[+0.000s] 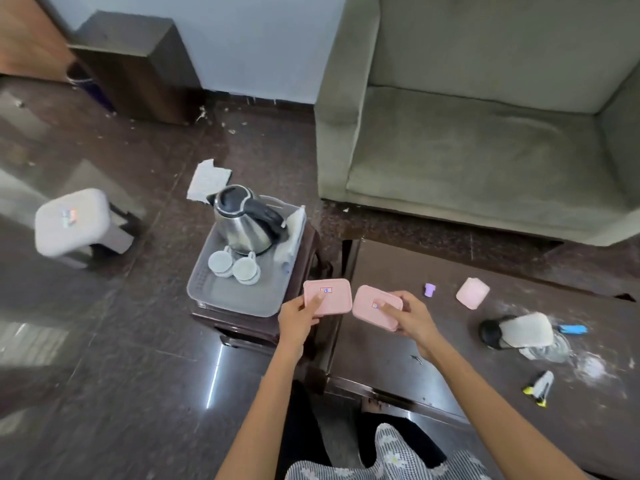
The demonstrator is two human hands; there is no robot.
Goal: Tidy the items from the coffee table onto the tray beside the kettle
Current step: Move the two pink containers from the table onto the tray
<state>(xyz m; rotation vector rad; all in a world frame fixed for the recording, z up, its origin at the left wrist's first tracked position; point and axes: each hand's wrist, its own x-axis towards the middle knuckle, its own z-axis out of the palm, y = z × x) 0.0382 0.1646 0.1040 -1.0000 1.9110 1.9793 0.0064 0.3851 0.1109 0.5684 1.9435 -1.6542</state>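
Each hand, left hand point(299, 318) and right hand point(410, 318), grips one pink box point(327, 295), point(377, 307) near the kettle point(242, 220); lower them flat onto the tray point(239, 296), missing the cups point(233, 266).

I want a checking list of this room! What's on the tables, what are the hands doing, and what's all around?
Surface: dark wooden coffee table, dusty with white powder at its right end.
Job's things: two pink rectangular plastic boxes, left box and right box; grey plastic tray holding steel kettle and two white cups.
Clutter: purple cap, pink roll, blue clip.
Grippers: left hand holds the left box; right hand holds the right box.
Cables: nothing seen.
Surroundings: grey-green sofa, grey stool.
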